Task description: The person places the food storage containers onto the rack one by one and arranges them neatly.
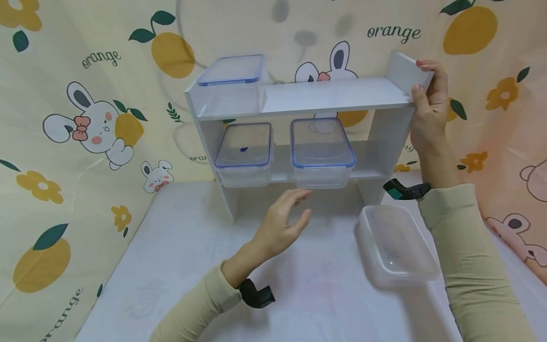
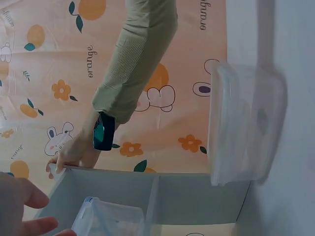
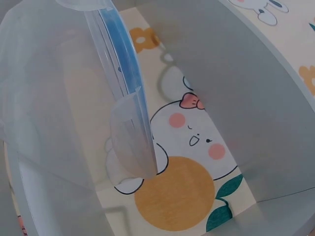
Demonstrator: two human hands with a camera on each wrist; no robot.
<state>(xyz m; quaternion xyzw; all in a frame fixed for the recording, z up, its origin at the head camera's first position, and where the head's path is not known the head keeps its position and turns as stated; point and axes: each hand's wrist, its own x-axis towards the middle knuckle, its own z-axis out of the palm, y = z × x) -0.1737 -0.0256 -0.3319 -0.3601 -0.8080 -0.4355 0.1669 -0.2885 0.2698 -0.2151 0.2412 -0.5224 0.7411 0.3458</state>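
Note:
My right hand grips the raised side panel at the top right of a white shelf, thumb in front and fingers over the edge. My left hand hovers before the lower opening, fingers loosely bent and holding nothing. Just above its fingertips, a clear food container with a blue-rimmed lid stands on the middle shelf. A similar container sits to its left, and another lidded container is on the top left. The left wrist view also shows the right hand at the panel.
A clear plastic container without a lid rests on the white table, right of and in front of the shelf. Behind and around everything hangs a cloth printed with oranges and rabbits.

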